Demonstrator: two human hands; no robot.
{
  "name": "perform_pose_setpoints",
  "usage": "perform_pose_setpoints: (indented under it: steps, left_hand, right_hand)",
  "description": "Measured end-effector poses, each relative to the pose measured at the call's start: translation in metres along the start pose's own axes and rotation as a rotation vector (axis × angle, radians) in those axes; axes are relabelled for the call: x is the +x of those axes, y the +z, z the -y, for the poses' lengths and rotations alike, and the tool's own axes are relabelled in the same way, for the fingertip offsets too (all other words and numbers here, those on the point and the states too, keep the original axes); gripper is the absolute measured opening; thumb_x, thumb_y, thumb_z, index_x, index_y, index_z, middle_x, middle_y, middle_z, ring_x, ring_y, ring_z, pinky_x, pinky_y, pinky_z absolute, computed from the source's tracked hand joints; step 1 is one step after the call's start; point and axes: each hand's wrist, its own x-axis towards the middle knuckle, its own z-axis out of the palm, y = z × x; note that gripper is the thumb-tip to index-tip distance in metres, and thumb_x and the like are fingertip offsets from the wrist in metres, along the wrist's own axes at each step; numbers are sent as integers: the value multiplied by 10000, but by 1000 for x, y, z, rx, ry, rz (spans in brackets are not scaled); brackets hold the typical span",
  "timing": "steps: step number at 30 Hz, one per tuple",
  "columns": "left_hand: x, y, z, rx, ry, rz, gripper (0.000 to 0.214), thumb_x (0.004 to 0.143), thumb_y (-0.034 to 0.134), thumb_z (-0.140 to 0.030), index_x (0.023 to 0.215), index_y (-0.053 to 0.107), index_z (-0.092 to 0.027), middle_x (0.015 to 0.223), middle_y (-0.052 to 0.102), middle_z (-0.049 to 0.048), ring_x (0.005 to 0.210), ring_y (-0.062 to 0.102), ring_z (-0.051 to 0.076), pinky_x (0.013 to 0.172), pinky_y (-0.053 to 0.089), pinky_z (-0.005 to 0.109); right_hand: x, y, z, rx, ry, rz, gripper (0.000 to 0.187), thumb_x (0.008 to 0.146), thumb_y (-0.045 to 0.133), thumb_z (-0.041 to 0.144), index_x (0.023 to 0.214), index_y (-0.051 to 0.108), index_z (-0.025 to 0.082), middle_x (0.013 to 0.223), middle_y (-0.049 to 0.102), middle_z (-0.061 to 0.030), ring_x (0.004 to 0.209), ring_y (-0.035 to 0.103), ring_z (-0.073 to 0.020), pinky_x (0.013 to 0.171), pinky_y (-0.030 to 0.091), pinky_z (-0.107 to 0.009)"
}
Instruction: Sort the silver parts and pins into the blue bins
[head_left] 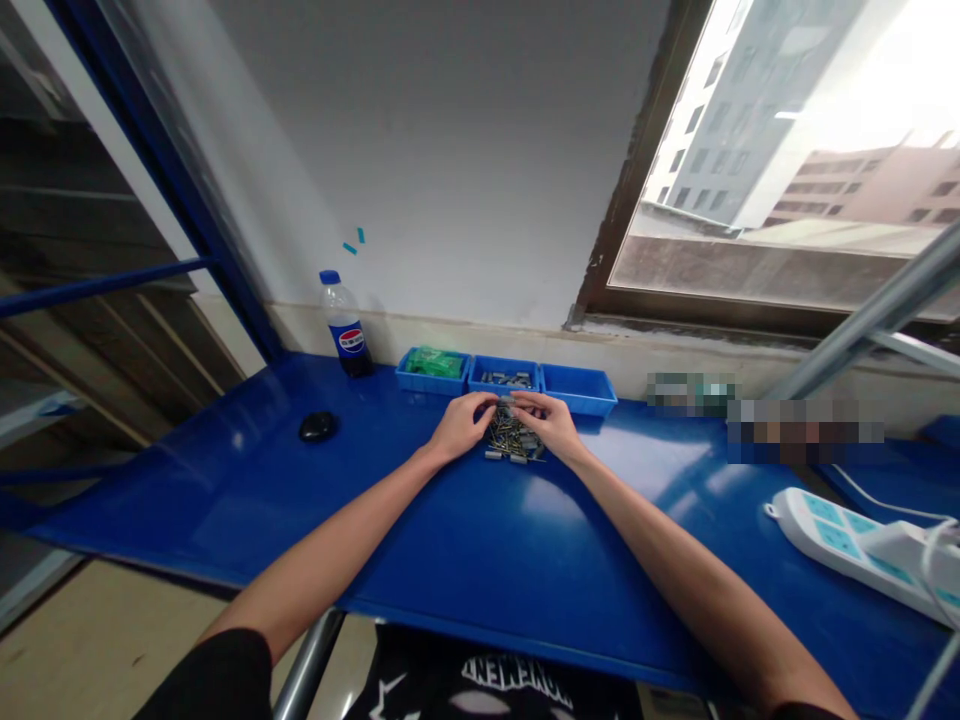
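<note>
A heap of brass-coloured screws and small grey cylinders (pixel 510 436) lies on the blue table. At the heap's left side is my left hand (pixel 463 424), its fingers curled and thumb drawn in towards them. My right hand (pixel 551 424) reaches over the heap from the right with bent, closed fingers. The fingertips of both hands come close together at the far edge of the pile, where a small grey piece shows between them. Exactly what each hand pinches is too small to make out. Just beyond stands a blue bin (pixel 504 374) holding several grey cylinders.
Beside the middle bin are a bin (pixel 401 378) with a green packet (pixel 435 362) and another blue bin (pixel 581 390). A cola bottle (pixel 346 330) stands against the wall. A black rounded object (pixel 318 427) lies left, a white power strip (pixel 832 530) right.
</note>
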Motion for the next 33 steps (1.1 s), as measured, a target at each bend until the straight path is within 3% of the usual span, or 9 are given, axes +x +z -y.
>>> perform_pose_setpoints:
  steps: [3, 6, 14, 20, 28, 33]
  left_hand:
    - [0, -1, 10, 197, 79, 54, 334, 1000, 503, -199, 1247, 723, -148, 1288, 745, 122, 1217, 691, 266, 1118, 524, 459]
    - [-1, 0, 16, 292, 116, 109, 379, 991, 479, -141, 1281, 723, -136, 1333, 726, 127, 1277, 658, 261, 1145, 508, 448]
    - [1, -3, 18, 331, 109, 171, 304, 976, 536, -139, 1142, 790, -155, 1184, 784, 107, 1129, 707, 272, 1057, 552, 434]
    - [3, -2, 23, 321, 53, 114, 268, 972, 569, -148, 1139, 776, -184, 1115, 788, 93, 1043, 707, 248, 983, 562, 406]
    - [6, -4, 12, 300, 77, 87, 322, 1013, 497, -150, 1253, 709, -180, 1119, 733, 103, 1035, 690, 223, 978, 556, 373]
    - [5, -11, 13, 380, 73, 165, 288, 936, 623, -161, 1204, 727, -184, 1145, 749, 107, 1070, 689, 265, 1005, 555, 415]
  right_hand:
    - [2, -1, 1, 67, 0, -2, 629, 829, 761, 393, 1427, 642, 241, 1345, 734, -115, 753, 634, -168, 596, 496, -295]
    - [2, -1, 1, 80, -17, 5, 710, 835, 725, 366, 1514, 543, 265, 1443, 671, -119, 768, 622, -152, 594, 509, -277]
    - [-1, -1, 0, 54, 33, -47, 385, 874, 670, 359, 1227, 704, 211, 1153, 800, -96, 867, 720, -206, 726, 544, -320]
    - [-1, -1, 3, 107, 65, -74, 368, 853, 699, 402, 1165, 716, 208, 1063, 811, -95, 929, 752, -242, 834, 571, -370]
    - [-5, -1, 5, 130, 51, -91, 335, 855, 695, 390, 1138, 720, 213, 1013, 812, -85, 913, 756, -248, 838, 577, -383]
    - [-5, 0, 6, 95, 53, -89, 306, 862, 671, 381, 1111, 730, 213, 977, 812, -77, 861, 751, -238, 804, 576, -370]
